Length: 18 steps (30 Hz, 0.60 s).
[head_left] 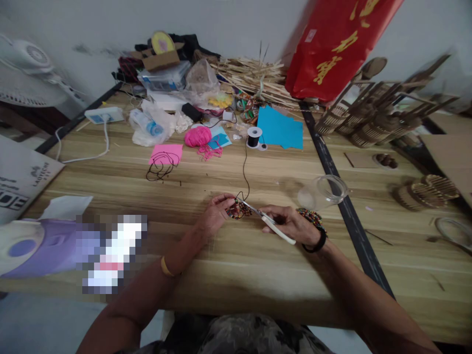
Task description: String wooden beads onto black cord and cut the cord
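Observation:
My left hand pinches the edge of a small bundle of multicoloured beads strung on black cord. White-handled scissors are in my right hand, their blades pointing left to the cord beside my left fingertips. Whether the blades are parted is too small to tell. From the beads a black cord runs up the table to a black spool with white rims. More colourful beads lie around my right wrist, above a black band.
On the wooden table sit a clear round container, pink yarn, blue sheets and coiled cord on pink paper. Woven baskets stand right. A power strip and a purple-white package are left.

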### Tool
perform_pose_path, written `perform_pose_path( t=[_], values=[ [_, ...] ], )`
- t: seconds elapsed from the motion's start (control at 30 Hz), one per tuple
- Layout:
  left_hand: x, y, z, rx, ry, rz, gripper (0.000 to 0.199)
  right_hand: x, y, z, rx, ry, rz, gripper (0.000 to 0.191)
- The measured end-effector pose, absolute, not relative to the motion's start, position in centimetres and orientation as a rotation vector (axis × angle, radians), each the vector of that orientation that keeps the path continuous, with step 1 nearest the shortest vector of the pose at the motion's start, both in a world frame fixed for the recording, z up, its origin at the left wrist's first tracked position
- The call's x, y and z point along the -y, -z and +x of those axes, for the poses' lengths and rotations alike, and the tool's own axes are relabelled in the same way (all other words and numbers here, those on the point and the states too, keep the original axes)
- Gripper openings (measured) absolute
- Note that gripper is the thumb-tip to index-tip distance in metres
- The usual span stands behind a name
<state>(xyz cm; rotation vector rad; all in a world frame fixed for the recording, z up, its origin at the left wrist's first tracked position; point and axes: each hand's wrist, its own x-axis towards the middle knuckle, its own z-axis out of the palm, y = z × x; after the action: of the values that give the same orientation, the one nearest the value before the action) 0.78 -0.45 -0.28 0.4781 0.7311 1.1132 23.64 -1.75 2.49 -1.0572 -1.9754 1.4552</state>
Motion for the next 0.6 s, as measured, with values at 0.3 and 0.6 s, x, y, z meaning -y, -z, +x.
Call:
perform_pose_path(
  t=[0.3, 0.6],
  values=[
    [0.46, 0.22, 0.72, -0.735, -1.108, 0.499, 0.015, 1.69, -2.20, 23.78, 1.985, -1.475, -1.049, 0.049],
    [0.44, 0.56, 0.72, -0.717, -1.087, 0.520, 0.020, 1.67, -2.06, 23.77, 2.001, -1.504, -1.030, 0.053]
  ],
)
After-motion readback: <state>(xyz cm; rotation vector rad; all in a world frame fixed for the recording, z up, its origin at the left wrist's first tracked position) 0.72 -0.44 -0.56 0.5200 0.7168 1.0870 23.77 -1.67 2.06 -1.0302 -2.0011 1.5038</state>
